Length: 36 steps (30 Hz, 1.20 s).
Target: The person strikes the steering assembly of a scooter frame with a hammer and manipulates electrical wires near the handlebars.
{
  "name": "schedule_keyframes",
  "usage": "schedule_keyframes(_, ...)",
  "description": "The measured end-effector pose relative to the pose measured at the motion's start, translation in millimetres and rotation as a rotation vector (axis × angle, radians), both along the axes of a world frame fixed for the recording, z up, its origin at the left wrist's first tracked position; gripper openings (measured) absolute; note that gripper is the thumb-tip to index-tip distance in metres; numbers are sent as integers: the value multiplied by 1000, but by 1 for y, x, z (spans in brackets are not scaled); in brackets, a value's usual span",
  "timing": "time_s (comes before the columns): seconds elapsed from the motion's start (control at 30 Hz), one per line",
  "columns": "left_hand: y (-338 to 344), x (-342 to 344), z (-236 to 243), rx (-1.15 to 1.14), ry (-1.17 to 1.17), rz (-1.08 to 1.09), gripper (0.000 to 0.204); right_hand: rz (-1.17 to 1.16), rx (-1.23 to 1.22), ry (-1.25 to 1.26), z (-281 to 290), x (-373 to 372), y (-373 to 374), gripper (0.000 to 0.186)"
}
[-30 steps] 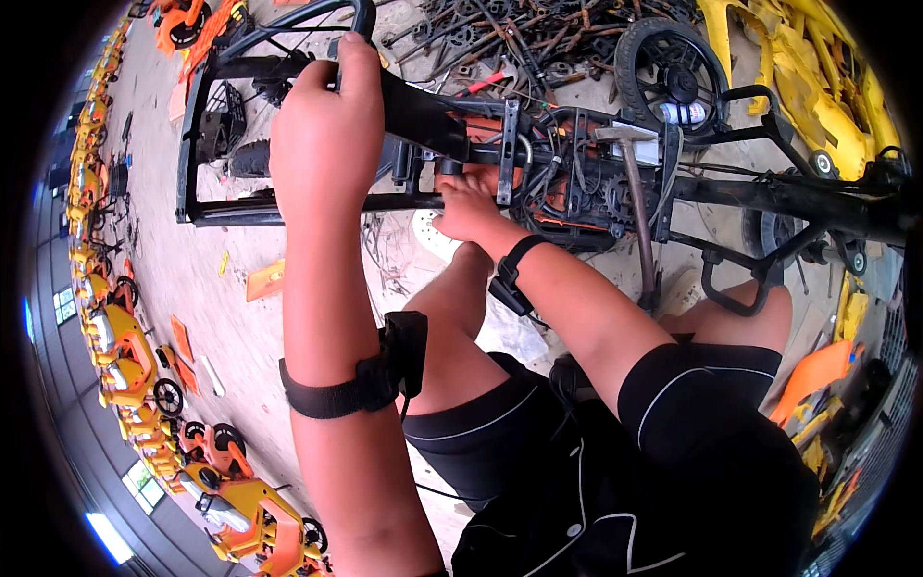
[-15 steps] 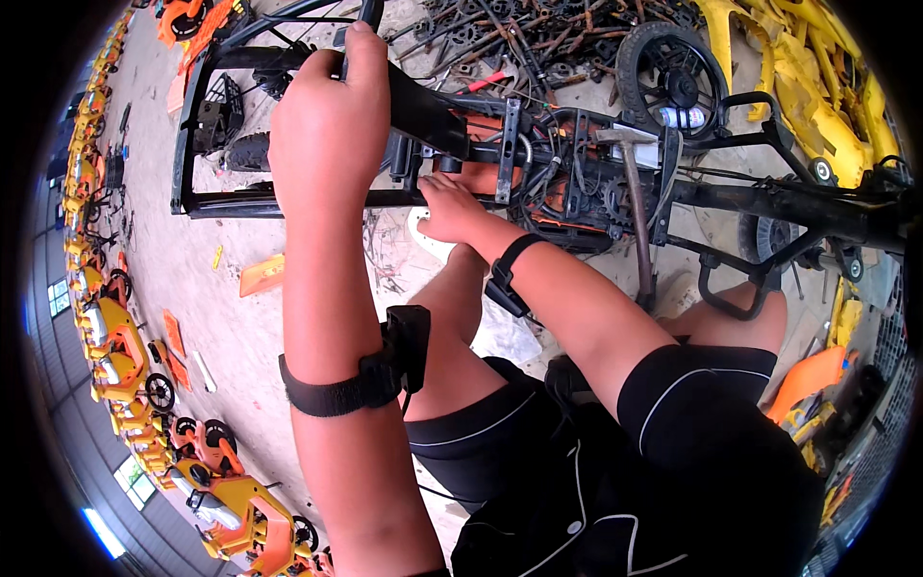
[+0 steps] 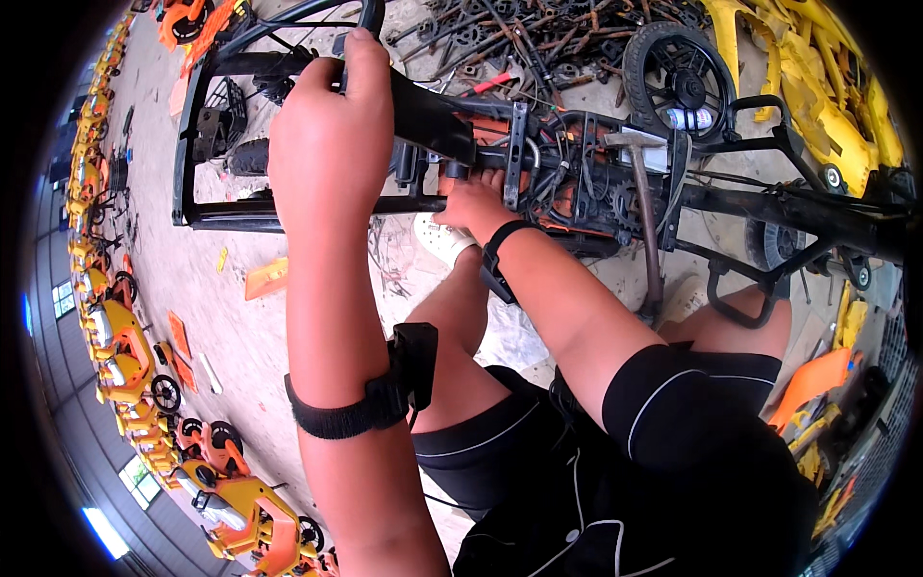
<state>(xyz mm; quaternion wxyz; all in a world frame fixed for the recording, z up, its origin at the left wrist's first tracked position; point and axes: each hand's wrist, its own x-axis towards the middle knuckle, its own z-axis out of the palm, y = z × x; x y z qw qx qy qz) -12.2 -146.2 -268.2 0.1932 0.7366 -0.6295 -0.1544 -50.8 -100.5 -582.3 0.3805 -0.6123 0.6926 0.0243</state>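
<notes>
A black vehicle frame [image 3: 788, 207] lies across the view, with cables and brackets in its middle. My left hand [image 3: 332, 144] is closed round a black bar at the frame's left part, its thumb along the top; a thick black tube [image 3: 433, 127] runs off to its right. My right hand [image 3: 471, 204] lies over the near rail [image 3: 317, 207], fingers apart and reaching onto an orange panel [image 3: 487, 130] inside the frame. Part of its fingers is hard to make out. A hammer [image 3: 642, 212] rests across the frame, right of that hand.
Behind the frame lie a heap of rusty metal parts [image 3: 538, 38] and a black wheel [image 3: 678, 82]. Yellow body panels [image 3: 817, 87] are piled at far right. Rows of yellow scooters [image 3: 236, 505] stand at left. A white shoe [image 3: 442, 240] is beside the near rail.
My right hand has moved to the right along the near rail, further onto the orange panel. My left hand keeps its hold on the black bar.
</notes>
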Motion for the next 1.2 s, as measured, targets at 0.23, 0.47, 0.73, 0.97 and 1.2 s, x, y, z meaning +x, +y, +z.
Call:
schedule_keyframes(0.23,0,1,-1,0,2,-2,68,-30,-5,-41,6,-3,0,116)
schedule_keyframes(0.47,2,-1,2,1,-20,4,70,147,-10,-95,-5,-5,4,107)
schedule_keyframes(0.73,1,3,2,1,-24,3,71,-91,-65,187,1,16,9,113)
schedule_keyframes(0.97,4,1,0,-33,-46,1,70,-103,-10,185,-2,15,4,110)
schedule_keyframes(1.2,2,-1,-2,-51,-31,0,67,-169,-158,229,-30,19,8,89)
